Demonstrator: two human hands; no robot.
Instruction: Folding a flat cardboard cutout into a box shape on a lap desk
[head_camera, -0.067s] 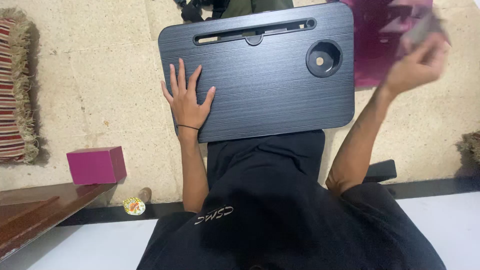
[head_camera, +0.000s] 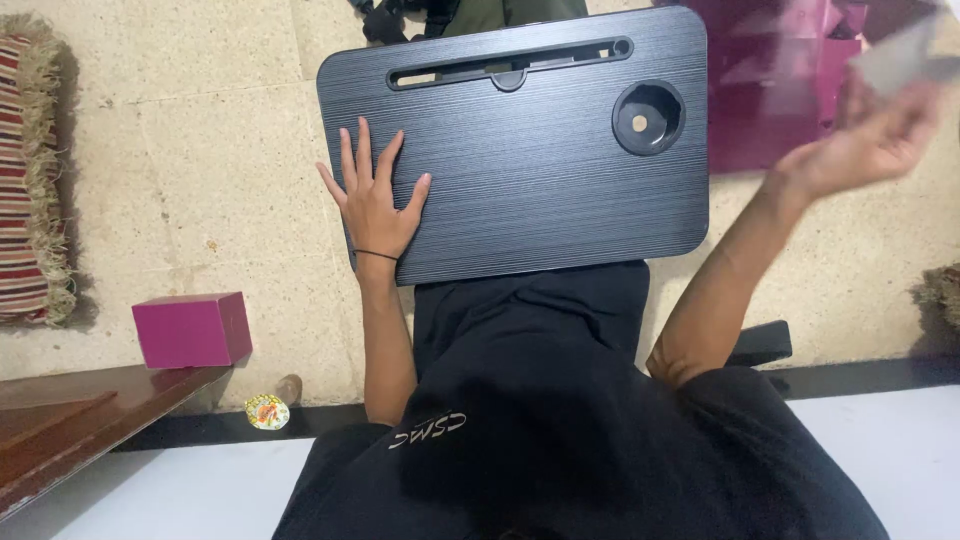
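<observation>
A black lap desk (head_camera: 560, 170) with a long slot along its far edge and a round cup recess at its right lies over my legs. My left hand (head_camera: 372, 200) rests flat on its left part, fingers spread, a thin black band on the wrist. My right hand (head_camera: 868, 140) is raised off to the right of the desk, blurred by motion, and grips a flat pale grey object (head_camera: 900, 55) whose kind I cannot make out. Under that hand lies a magenta sheet or bag (head_camera: 770, 90) on the floor.
A magenta box (head_camera: 192, 330) stands on the stone floor at the left. A striped fringed rug (head_camera: 30, 170) lies at the far left edge. A brown wooden surface (head_camera: 70, 420) is at the lower left, with a small colourful wrapper (head_camera: 266, 411) beside it.
My right hand has shifted slightly with the pale object and stays blurred. My left hand has not moved on the desk.
</observation>
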